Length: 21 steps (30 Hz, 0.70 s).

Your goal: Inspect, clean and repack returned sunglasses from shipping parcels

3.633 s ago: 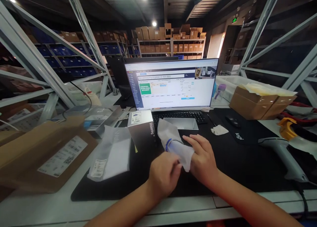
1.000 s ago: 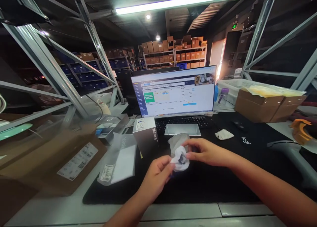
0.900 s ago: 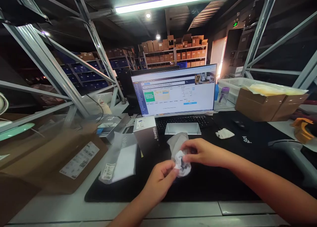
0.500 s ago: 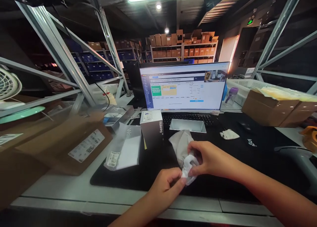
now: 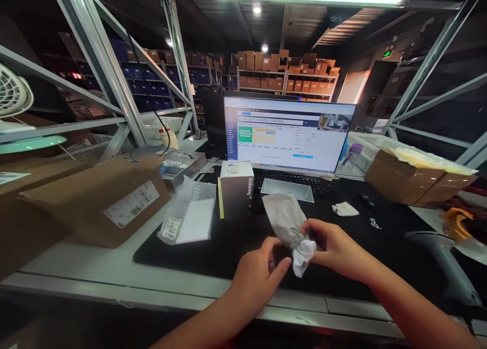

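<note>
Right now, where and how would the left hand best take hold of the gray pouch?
The pouch is probably best pinched at its gathered neck, coming from the left with thumb and finger. The cloth narrows there, between the wider body and the ruffled white end. The right hand is on the pouch's right side, while the left hand is just left of it.

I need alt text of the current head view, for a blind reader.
A person's right hand grips the cinched neck of a gray pouch over a black desk mat, left hand close by; behind are a box and a lit monitor.
</note>
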Motion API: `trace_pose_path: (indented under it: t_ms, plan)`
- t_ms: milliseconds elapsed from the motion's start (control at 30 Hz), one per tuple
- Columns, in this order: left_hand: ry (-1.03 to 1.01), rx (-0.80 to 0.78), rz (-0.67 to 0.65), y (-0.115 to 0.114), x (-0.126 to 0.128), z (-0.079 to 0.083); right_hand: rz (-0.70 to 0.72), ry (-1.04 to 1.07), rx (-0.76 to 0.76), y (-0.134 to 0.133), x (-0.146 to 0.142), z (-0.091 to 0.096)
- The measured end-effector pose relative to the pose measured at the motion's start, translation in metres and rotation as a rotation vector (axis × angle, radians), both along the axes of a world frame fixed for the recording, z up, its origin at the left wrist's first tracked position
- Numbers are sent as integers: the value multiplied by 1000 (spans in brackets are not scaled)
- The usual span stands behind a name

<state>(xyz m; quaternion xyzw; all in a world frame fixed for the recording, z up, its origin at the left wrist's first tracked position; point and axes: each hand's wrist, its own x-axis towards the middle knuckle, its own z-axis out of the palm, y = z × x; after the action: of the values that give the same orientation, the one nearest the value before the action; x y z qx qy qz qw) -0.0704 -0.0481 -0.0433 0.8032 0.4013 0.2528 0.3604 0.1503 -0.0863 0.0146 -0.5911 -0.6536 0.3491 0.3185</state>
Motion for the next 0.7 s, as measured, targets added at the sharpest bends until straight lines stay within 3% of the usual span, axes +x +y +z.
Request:
trace_pose_path:
  t_ms: [133,233,300,400,500,600,700]
  plan:
    - [153,232,-2,-5,16,4,-23,99,-7,-7,-3,-6]
    - [160,323,-17,-5,26,0,-83,-61,53,-13,-10,-4]
    - [61,360,-63,-6,30,-2,-155,-224,144,-17,-16,-4]
    - [-155,296,-150,-11,29,-4,-298,-397,295,-15,-24,-7]
    - [-259,157,-168,-11,20,-8,-374,-391,356,-8,-21,-10]
    - [-274,70,-99,-3,1,-12,-263,-198,292,-3,2,-9]
    - [-207,-1,-47,10,-24,-12,-297,324,216,-3,35,-11]
